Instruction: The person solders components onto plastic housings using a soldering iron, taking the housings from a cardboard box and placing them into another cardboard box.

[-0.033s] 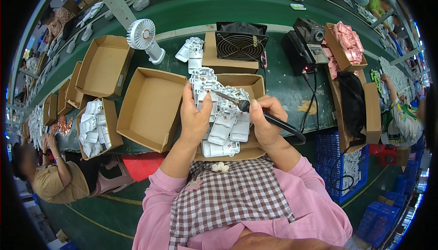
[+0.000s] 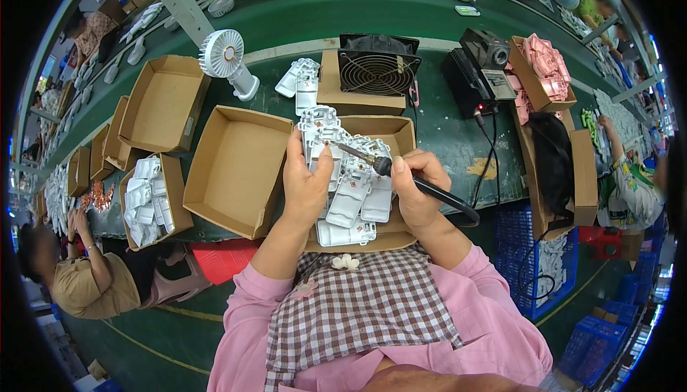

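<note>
My right hand (image 2: 420, 184) is closed round the black handle of a soldering iron (image 2: 383, 166). Its metal tip reaches left to the white plastic housing (image 2: 319, 129) that my left hand (image 2: 306, 177) grips by its side. Whether the tip touches the part is too small to tell. Under both hands a cardboard box (image 2: 401, 133) holds a heap of similar white housings (image 2: 351, 202), with small copper-coloured bits on some. The iron's thick black cord curves off below my right hand.
Left of my hands stands an open cardboard box (image 2: 232, 170); another holds white parts (image 2: 147, 202). A white handheld fan (image 2: 225, 56), a black-framed fan (image 2: 379, 70) and a black soldering station (image 2: 469, 74) stand behind. Pink parts (image 2: 547, 66) fill a box at right. A co-worker (image 2: 93, 270) sits at left.
</note>
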A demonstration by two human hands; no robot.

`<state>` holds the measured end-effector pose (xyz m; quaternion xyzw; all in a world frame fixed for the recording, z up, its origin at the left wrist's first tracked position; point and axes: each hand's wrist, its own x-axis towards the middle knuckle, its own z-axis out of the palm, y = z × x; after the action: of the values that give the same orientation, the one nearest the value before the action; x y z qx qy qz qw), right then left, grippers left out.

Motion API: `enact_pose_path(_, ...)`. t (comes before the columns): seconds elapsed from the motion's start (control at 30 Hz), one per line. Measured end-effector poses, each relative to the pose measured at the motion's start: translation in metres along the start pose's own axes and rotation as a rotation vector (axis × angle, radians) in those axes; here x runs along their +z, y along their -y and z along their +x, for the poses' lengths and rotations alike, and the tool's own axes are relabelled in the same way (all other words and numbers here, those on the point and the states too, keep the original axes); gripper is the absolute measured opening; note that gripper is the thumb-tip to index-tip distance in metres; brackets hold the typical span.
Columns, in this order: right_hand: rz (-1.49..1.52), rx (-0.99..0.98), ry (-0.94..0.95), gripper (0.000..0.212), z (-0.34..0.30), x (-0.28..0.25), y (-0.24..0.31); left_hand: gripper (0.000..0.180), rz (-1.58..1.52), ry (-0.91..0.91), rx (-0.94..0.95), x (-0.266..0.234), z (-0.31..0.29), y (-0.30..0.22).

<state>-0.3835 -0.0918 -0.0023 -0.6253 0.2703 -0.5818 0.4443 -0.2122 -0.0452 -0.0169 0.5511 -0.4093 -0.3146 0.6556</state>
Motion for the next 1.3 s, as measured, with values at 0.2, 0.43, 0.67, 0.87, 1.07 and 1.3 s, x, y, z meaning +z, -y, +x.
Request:
enact_pose_path(0.2,0.001,0.0,0.015,0.013,0.0,0.001,0.001,0.041,0.052,0.032,-0.016,-0.001,-0.001,-0.001)
enact_pose_path(0.43,-0.019,-0.006,0.045,0.014,0.002,0.001,0.002,0.04,0.098,0.032,0.011,-0.001,-0.001,-0.002)
enact_pose_path(0.67,-0.008,0.018,0.04,0.014,0.001,0.002,0.001,0.041,0.094,0.036,-0.004,-0.001,-0.002,-0.003)
enact_pose_path(0.87,-0.043,-0.019,0.057,0.014,0.001,0.0,0.001,0.041,0.085,0.046,-0.001,-0.002,-0.001,0.0)
enact_pose_path(1.07,0.102,-0.014,-0.073,0.012,-0.004,-0.006,-0.006,0.057,-0.125,-0.019,-0.049,0.0,0.002,-0.005)
enact_pose_path(1.3,0.165,-0.028,-0.07,0.012,-0.006,-0.007,-0.004,0.031,-0.286,-0.152,-0.031,-0.006,0.008,-0.002)
